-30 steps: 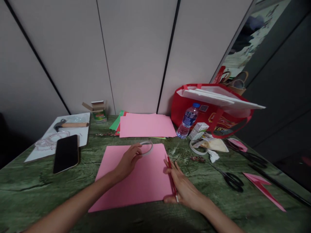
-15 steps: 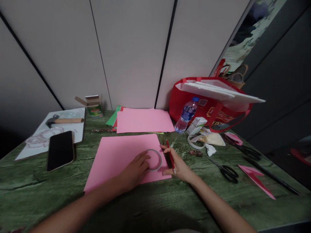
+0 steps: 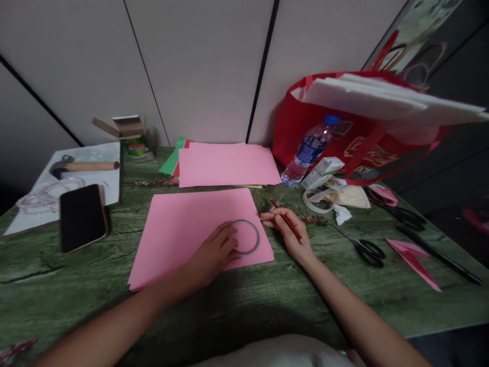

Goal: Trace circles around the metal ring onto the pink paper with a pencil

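My left hand [image 3: 216, 251] rests on a sheet of pink paper [image 3: 183, 219], its curled fingers on the left edge of a thin grey ring [image 3: 258, 239]. The ring lies flat near the paper's right side, and pink paper shows through it. My right hand [image 3: 292, 234] is just right of the paper, above the green table. A red pencil [image 3: 287, 221] is held in it, slanting across the fingers, with its tip pointing up and left. The fingertips come close to the paper's right edge; whether they touch it I cannot tell.
Behind lies a stack of pink sheets [image 3: 225, 165]. A water bottle [image 3: 307, 153] leans against a red bag [image 3: 294, 117]. Black-handled scissors [image 3: 369, 252] and folded pink paper [image 3: 414, 260] lie right. A phone [image 3: 82, 218], hammer [image 3: 91, 166] and open box [image 3: 137, 148] are left.
My right hand has moved right, away from the ring and the paper's edge, with the pencil still in it. My left hand stays on the ring. The view has shifted slightly.
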{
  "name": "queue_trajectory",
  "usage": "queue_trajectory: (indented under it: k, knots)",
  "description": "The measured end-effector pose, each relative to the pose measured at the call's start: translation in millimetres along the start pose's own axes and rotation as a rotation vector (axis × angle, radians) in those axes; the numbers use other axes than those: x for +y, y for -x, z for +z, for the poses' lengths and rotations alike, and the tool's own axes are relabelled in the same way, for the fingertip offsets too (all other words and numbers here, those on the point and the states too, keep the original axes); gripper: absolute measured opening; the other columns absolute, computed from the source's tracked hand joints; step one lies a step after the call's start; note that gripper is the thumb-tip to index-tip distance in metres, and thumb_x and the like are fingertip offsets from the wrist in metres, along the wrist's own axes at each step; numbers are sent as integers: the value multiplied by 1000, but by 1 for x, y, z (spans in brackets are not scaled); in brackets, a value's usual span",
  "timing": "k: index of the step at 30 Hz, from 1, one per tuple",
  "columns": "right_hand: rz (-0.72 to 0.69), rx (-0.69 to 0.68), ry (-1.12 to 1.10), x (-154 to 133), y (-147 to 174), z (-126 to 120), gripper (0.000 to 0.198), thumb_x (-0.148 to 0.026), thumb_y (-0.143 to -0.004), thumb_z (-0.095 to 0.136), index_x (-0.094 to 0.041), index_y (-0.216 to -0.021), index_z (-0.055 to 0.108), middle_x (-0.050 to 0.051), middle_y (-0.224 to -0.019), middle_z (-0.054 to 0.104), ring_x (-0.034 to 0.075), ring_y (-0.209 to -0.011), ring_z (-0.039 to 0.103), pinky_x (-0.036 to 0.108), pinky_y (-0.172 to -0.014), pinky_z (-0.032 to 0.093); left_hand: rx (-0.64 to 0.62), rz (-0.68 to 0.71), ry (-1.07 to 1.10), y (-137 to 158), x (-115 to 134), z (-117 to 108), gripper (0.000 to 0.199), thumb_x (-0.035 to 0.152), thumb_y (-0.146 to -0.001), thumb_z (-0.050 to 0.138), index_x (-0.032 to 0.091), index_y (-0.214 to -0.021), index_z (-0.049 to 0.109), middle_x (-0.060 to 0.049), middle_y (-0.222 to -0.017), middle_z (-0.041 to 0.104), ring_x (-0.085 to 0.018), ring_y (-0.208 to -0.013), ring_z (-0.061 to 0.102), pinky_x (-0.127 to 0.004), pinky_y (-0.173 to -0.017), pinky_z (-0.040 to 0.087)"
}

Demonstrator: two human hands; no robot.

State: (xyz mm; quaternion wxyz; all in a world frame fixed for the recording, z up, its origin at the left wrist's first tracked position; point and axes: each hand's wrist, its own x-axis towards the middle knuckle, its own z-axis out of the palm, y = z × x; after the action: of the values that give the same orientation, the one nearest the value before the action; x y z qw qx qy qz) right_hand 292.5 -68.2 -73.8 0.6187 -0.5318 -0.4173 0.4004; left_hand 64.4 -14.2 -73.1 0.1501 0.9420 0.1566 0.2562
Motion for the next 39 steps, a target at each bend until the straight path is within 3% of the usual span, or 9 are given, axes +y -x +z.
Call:
queue_trajectory:
  k: [7, 16, 28, 34, 39]
  knots:
    - [-10, -49, 92, -9, 3, 4, 37, -55, -78, 60, -21, -92, 56, 8, -98, 70, 20, -88, 67, 38, -85, 54, 1, -102, -18, -4, 0, 2, 13, 30, -89, 52, 18, -92, 50, -11, -114, 52, -26, -118, 45, -43, -89, 50]
    - [-27, -56, 50, -5, 2, 4, 37, -55, -80, 57, -21, -93, 56, 8, -96, 70, 20, -90, 67, 37, -84, 54, -72, -105, -142, -3, 4, 5, 12, 30, -92, 46, 17, -94, 46, -13, -119, 48, -27, -116, 46, -39, -82, 53]
    - [-29, -55, 71, -5, 3, 6, 34, -52, -81, 58, -20, -92, 58, 8, -96, 71, 20, -88, 67, 35, -81, 55, -39, -144, -171, -4, 6, 6, 29, 39, -91, 46, 16, -109, 42, -13, -116, 48, -28, -111, 49, -41, -80, 54]
    - [-31, -15, -81, 5, -2, 3, 41, -55, -84, 53, -21, -105, 58, 5, -91, 70, 19, -88, 67, 40, -85, 53, -36, -147, -203, -5, 6, 8, 30, 40, -92, 44, 16, -109, 41, -13, -117, 47, -28, -114, 47, -41, -80, 54]
    - [39, 81, -126, 9, -8, 3, 42, -57, -77, 59, -18, -91, 66, 4, -83, 69, 19, -82, 67, 39, -85, 54, -44, -163, -210, -6, 7, 6, 29, 43, -92, 42, 16, -103, 44, -13, -112, 51, -28, -110, 50, -38, -75, 56]
